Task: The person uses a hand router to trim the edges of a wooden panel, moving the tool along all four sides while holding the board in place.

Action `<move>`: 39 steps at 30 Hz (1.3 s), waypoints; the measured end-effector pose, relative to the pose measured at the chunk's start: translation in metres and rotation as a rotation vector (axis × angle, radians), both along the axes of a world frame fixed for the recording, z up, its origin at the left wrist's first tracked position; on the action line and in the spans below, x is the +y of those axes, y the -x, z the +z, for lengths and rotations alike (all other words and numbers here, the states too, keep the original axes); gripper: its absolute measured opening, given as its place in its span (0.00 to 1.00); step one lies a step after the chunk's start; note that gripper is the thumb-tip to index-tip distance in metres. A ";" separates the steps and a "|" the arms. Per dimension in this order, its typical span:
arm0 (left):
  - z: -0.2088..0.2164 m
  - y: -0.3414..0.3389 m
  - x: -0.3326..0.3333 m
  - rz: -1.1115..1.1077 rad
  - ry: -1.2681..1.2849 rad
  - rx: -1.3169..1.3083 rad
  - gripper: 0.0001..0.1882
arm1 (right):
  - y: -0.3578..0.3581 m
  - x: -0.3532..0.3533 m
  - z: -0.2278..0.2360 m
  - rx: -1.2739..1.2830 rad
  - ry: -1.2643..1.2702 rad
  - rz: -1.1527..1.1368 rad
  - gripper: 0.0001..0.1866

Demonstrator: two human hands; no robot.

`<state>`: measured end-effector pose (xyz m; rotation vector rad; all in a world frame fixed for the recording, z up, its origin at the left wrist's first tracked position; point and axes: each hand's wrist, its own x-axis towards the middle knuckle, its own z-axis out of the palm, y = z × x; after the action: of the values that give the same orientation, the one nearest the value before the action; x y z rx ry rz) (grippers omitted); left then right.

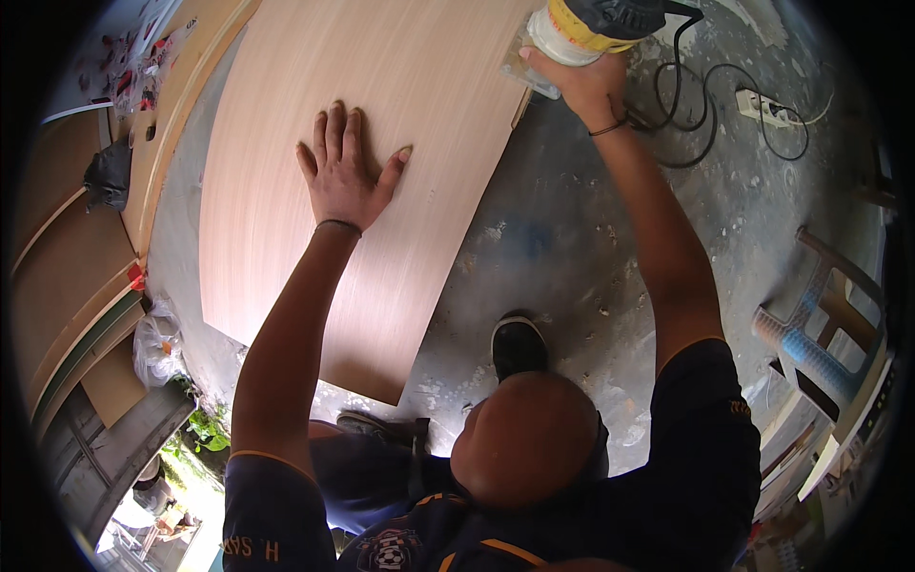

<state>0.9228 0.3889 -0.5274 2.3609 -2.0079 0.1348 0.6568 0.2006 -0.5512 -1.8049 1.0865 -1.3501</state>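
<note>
A long light wood-grain board (419, 243) stretches away from me across the middle of the view. My left hand (348, 181) lies flat on its face, fingers spread, holding nothing. At the board's far right edge, my right hand (593, 88) is wrapped around the body of a yellow, black and white trim router (581, 29). The router's clear base plate (536, 71) sits at that edge, partly over the board. The cutting bit is hidden.
A black cord (707, 114) curls over the grey concrete floor (562, 219) near a white power strip (762, 108). Wood panels (81, 257) and a black plastic bag (110, 173) are at left. Frame-like pieces (820, 343) stand at right. My shoe (519, 345) is beside the board.
</note>
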 end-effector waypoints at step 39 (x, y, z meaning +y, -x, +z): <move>0.046 -0.055 0.174 -0.617 -0.453 0.257 0.56 | -0.032 0.188 0.005 0.007 0.010 0.060 0.31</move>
<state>0.9778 0.5630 -0.4810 1.6785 -2.7063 -0.6639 0.6885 0.3885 -0.5463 -1.8365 1.0234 -1.3171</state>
